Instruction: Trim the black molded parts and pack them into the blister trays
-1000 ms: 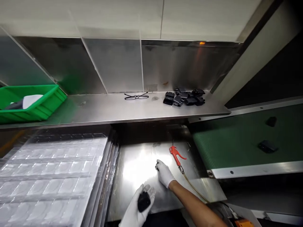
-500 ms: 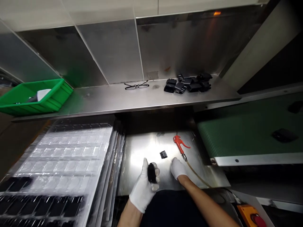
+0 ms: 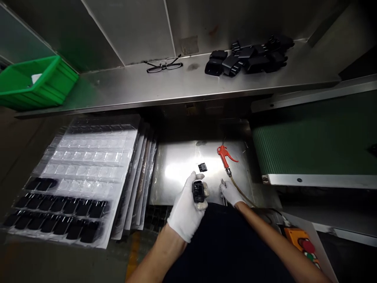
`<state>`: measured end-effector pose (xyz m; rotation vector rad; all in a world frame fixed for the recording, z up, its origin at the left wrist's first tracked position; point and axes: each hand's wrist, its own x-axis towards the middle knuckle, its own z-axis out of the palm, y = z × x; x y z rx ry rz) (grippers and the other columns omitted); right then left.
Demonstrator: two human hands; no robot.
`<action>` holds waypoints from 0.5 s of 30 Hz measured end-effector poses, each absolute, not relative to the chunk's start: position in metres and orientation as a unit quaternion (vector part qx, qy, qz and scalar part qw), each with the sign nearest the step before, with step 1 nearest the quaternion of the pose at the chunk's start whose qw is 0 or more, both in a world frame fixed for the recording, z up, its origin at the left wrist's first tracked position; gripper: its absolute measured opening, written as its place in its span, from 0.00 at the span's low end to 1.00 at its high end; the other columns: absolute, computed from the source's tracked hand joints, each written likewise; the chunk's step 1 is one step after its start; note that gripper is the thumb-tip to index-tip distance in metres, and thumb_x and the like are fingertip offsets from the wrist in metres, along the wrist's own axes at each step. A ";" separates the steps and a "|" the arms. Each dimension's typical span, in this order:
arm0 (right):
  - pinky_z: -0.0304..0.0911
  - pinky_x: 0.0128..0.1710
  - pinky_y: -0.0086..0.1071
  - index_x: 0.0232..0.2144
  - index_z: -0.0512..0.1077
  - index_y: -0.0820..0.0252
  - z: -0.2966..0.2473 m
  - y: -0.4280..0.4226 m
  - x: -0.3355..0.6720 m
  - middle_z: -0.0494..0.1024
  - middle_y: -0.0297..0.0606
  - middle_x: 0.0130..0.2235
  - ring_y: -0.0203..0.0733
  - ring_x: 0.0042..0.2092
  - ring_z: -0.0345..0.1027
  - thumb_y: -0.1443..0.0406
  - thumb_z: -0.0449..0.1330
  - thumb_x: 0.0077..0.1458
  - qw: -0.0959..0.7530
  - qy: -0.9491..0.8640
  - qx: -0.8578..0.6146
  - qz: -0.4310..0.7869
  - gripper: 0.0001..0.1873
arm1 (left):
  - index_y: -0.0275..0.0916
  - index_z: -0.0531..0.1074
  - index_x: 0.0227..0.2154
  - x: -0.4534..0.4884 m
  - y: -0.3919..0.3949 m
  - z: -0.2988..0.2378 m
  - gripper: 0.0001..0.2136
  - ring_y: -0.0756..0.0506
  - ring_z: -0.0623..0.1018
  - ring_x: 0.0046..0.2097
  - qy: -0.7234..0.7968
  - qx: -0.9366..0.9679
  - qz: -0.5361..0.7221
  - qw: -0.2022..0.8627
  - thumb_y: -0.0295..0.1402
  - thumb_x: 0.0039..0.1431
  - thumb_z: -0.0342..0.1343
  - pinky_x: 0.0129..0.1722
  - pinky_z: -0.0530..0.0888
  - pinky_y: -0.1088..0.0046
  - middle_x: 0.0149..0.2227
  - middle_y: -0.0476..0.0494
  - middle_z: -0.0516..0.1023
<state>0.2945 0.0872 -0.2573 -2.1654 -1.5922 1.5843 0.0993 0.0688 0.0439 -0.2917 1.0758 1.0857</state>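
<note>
My left hand [image 3: 188, 204], in a white glove, is closed around a small black plastic housing [image 3: 198, 191] whose open, hollow side faces up. My right hand [image 3: 231, 192], also gloved, grips a thin metal tool that looks like tweezers [image 3: 223, 181]; the fingers cover most of it. A flat black slotted piece [image 3: 202, 167] lies on the metal worktop [image 3: 173, 157] just beyond my left hand. Further right rests a red air blow gun [image 3: 224, 156] with its hose running back past my right hand.
Stacked clear plastic trays [image 3: 88, 157] stand at left, the top one partly filled with black parts [image 3: 59, 206]. On the shelf [image 3: 123, 88] are a green bin [image 3: 38, 88], eyeglasses [image 3: 163, 66] and several black housings [image 3: 250, 59]. A green conveyor [image 3: 318, 137] and an orange switch box [image 3: 294, 236] are at right.
The view has tilted downward. My left hand has turned the black housing so its hollow side shows. The thin metal tool now shows in my right hand.
</note>
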 end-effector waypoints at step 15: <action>0.70 0.42 0.37 0.40 0.72 0.64 -0.238 0.083 0.294 0.75 0.37 0.37 0.39 0.37 0.71 0.56 0.54 0.71 0.050 -0.473 -0.650 0.593 0.16 | 0.39 0.67 0.33 0.095 0.067 0.050 0.16 0.55 0.67 0.21 0.400 -0.176 0.480 0.760 0.48 0.64 0.54 0.09 0.56 0.86 0.29 0.49 0.67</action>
